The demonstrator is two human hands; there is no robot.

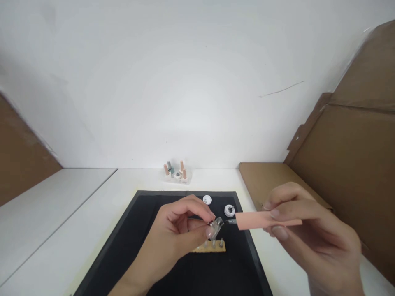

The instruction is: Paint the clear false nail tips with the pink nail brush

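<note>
My left hand [185, 230] pinches a small clear glass bottle [215, 230] between thumb and fingers, tilted over the black mat. In my right hand [311, 230] is a nail polish brush with a long pink handle [253, 220], gripped between thumb and fingers and lying nearly level. Its dark, thin tip points left and is at the mouth of the bottle; I cannot tell whether it touches the rim. Below the bottle lies a tan strip [210, 247] with several small clear upright pieces on it, partly hidden by my left hand.
On the black mat [148, 209] sit a white round lid [207, 200] and a white round container [229, 211] holding small dark bits. A clear tray [188, 179] with several polish bottles stands near the back wall. Cardboard [354, 144] borders the right side.
</note>
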